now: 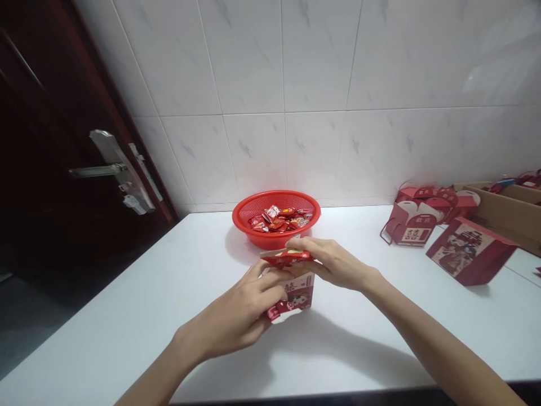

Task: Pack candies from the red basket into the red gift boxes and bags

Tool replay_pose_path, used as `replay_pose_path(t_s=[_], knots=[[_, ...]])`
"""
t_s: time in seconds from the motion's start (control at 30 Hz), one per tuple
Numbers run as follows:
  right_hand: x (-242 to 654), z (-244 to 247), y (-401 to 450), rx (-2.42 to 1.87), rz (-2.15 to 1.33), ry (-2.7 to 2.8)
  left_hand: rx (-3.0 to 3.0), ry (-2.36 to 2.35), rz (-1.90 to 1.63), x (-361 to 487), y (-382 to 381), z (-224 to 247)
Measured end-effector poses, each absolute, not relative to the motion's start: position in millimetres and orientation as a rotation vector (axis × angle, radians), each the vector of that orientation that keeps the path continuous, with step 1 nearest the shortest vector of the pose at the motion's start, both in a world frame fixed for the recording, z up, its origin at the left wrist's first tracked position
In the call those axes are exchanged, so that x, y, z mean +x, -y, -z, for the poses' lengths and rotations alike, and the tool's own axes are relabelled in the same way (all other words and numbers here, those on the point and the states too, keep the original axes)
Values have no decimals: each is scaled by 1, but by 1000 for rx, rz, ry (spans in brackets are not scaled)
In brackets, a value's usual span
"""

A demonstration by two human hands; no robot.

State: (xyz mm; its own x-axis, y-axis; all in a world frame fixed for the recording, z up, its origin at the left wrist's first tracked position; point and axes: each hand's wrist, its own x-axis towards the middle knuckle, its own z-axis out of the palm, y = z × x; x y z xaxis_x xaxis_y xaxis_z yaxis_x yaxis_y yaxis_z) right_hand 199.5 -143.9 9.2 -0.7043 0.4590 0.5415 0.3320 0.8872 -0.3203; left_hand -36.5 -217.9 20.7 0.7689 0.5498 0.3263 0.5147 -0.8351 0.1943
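Note:
A small red-and-white paper gift box [302, 299] with a printed picture stands in the middle of the white table, its flaps raised. My left hand [243, 307] is closed around the box from the left, fingers across its near side and opening. From the right, my right hand [336, 262] reaches over the top, its fingers closed on a red wrapped packet [287, 258] at the box's opening. Just behind stands a red plastic basket [242, 221] holding several red-wrapped sweets [281, 220]. My fingers hide much of the box's inside.
Several red gift boxes [412, 225] with cord handles stand at the back right. A larger red box [469, 254] tilts nearer to me. Beyond them is a brown cardboard carton [507, 217]. A tiled wall [316, 152] bounds the table's back; a dark door [51, 113] is at left.

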Motion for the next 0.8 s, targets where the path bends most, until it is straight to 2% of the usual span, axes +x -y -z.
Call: replay_pose_path(t_s=[0.13, 0.4, 0.8], knots=[[202, -11, 142, -747, -319, 2390, 2848, -866, -609, -37, 218, -23], [205, -14, 140, -593, 32, 2567, 2802, -902, -554, -43, 216, -19], [192, -34, 147, -971, -149, 2619, 2652, -860, -532, -48, 215, -25]])
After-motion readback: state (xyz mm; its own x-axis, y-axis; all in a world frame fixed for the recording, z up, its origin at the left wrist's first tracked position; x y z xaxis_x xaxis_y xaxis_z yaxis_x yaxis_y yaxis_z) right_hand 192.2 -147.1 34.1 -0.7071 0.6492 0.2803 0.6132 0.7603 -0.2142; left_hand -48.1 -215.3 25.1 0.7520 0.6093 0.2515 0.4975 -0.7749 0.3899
